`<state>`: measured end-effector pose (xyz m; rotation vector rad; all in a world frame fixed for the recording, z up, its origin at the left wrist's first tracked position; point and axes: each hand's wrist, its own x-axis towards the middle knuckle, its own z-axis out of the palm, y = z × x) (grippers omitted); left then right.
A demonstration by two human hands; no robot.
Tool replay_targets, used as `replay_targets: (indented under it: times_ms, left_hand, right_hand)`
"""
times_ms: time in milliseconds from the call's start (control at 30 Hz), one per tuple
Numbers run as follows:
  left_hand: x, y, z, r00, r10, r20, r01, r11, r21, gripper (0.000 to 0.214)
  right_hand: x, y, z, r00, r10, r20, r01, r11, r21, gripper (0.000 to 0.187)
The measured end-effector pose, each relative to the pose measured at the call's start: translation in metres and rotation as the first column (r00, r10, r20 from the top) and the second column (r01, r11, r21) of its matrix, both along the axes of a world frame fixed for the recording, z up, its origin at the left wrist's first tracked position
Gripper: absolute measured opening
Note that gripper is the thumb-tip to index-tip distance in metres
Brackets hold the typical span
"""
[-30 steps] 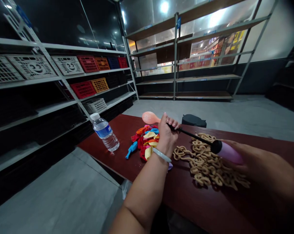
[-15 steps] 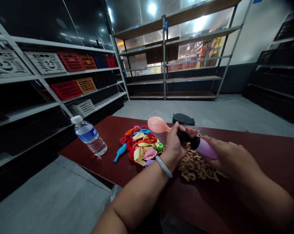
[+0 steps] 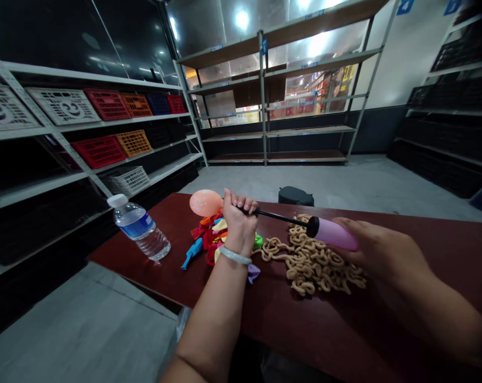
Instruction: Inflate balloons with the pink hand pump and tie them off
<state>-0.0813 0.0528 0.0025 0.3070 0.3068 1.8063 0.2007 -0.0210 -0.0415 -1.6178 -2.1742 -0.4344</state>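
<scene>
Above the dark-red tabletop (image 3: 289, 319), clasps the pump (image 3: 313, 227) just beside a peach balloon (image 3: 206, 203) in a closed left grip (image 3: 240, 221); wraps the purple barrel (image 3: 337, 234) in the right grip (image 3: 379, 249).

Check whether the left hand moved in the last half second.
Yes: judged against the bottle on the table, the left hand has moved leftward, closer to it.

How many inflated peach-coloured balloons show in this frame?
1: the peach balloon beside the left hand, above the limp balloons. Any behind that hand would be hidden.
</scene>
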Motion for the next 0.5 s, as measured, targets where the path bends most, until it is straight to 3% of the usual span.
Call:
replay_targets:
  times_ms: [167, 267, 367, 500]
  left_hand:
    - [0.004, -0.003, 0.002, 1.000, 0.004, -0.013, -0.005, 1.000, -0.010, 0.051]
    - [0.025, -0.008, -0.002, 0.995, -0.087, -0.046, 0.087, 0.996, -0.006, 0.052]
    - [0.051, -0.020, -0.007, 0.976, -0.205, -0.074, 0.205, 0.979, -0.001, 0.054]
    - [0.069, -0.034, -0.007, 0.965, -0.239, -0.103, 0.238, 0.971, -0.026, 0.054]
  right_hand:
    - [-0.005, -0.002, 0.001, 0.997, -0.030, 0.073, 0.036, 0.996, -0.078, 0.056]
    - [-0.015, -0.004, 0.000, 0.997, 0.022, 0.078, -0.013, 0.993, -0.118, 0.058]
    - [-0.026, -0.006, 0.000, 0.997, 0.079, 0.005, -0.077, 0.985, -0.154, 0.056]
    - [-0.039, -0.012, 0.002, 0.986, 0.116, -0.117, -0.134, 0.977, -0.166, 0.054]
